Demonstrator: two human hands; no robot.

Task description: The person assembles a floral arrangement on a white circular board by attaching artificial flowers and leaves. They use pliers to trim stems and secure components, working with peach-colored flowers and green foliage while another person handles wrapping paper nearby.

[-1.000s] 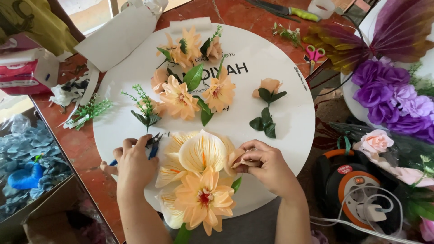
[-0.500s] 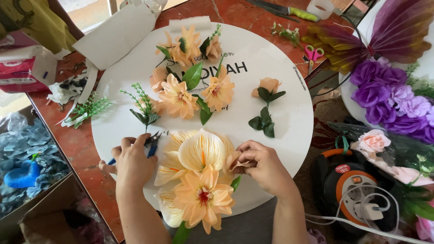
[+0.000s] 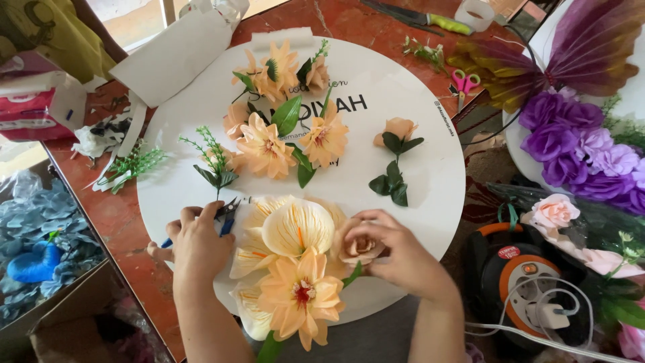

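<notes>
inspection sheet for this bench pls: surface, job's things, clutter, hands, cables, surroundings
Surface: round white board on a red-brown table.
Job's things: small peach rose beside a cream lily; orange flower below them; blue-handled cutters.
Clutter: pink scissors, green-handled knife, tape roll, loose green sprigs, paper scraps.
Hands: left hand holds the cutters; right hand grips the rose.
Cables: white cord plugged into an orange-black cable reel.
Surroundings: purple flowers, pink roses, blue petals.

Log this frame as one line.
left hand: holds cutters | right hand: holds rose on board | beside lily
</notes>
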